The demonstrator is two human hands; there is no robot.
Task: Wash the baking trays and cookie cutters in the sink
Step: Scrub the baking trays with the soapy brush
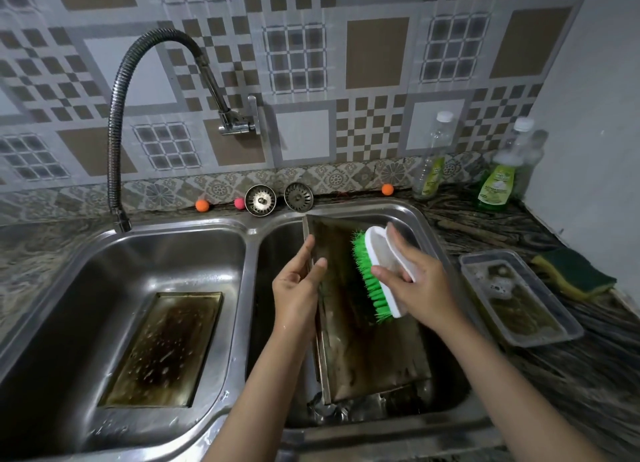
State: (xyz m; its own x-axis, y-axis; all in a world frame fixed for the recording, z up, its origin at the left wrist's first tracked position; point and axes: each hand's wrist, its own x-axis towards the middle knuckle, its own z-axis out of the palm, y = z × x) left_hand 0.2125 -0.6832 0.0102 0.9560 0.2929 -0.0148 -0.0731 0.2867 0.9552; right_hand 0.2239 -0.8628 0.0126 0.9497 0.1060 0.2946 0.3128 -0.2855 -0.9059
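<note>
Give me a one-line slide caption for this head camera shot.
Left hand steadies a baking tray in the right basin while the right hand scrubs it with a green-bristled brush.

The right basin of the sink [429,226] is nearly filled by a tilted baking tray [367,344], gripped at its left rim by the left hand [298,285] and covered in the middle by the right hand [420,283] with its scrub brush [377,274], so open passage is left only along the basin's left wall and at the wet front corner. The left basin is roomier: a second tray [162,347] lies flat on its floor (nothing stands above it), with the faucet hose [116,126] arching over the back left corner. On the counter to the right, a plastic container [519,295], a sponge [575,274] and two bottles [498,174] line the wall side.
</note>
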